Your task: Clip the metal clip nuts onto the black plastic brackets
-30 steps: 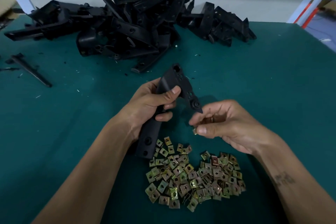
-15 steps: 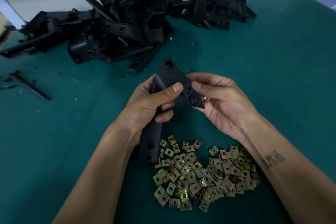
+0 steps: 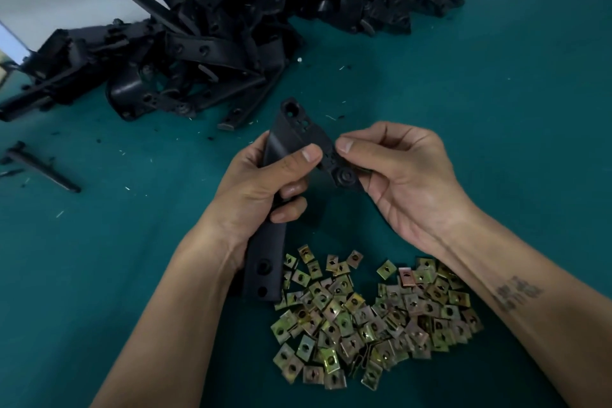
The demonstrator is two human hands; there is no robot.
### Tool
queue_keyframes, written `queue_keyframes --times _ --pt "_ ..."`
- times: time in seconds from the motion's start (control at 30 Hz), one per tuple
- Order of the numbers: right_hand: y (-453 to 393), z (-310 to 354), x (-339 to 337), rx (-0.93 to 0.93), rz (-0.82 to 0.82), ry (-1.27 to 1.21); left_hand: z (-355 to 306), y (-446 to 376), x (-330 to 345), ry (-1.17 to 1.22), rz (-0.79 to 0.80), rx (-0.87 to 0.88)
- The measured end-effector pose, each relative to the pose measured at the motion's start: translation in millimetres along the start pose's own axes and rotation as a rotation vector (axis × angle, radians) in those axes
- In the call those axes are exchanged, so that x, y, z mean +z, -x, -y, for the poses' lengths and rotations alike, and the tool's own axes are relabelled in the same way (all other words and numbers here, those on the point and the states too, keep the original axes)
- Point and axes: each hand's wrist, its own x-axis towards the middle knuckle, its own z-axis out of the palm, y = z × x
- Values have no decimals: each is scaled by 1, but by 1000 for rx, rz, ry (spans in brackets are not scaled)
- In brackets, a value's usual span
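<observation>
Now both hands grip one bracket [image 3: 284, 156].
Left hand [image 3: 261, 185] wraps it; right hand [image 3: 404, 175] pinches its 3 o'clock tab; nuts [image 3: 371, 321] at 6, uncountable heap.

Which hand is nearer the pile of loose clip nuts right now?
Left, narrowly. The left hand grips the bracket whose lower end reaches the clip nut pile; the right hand pinches the bracket's upper tab, higher above it.
</observation>
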Motion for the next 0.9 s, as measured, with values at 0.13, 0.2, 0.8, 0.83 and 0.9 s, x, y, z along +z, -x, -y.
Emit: queue_keyframes --times 0.13,0.2,0.8,0.83,0.9 --pt "3 -2 1 -1 -21 -40 -1 0 2 -10 -4 2" --pt "3 -4 3 -1 -45 -53 -1 0 1 -8 -2 0" --pt "3 1 0 -25 -19 9 0 0 1 -15 -6 11" --pt "3 1 0 -22 -15 11 0 0 2 -15 -4 12" --pt "4 1 0 -23 -20 18 0 1 2 -14 4 20"
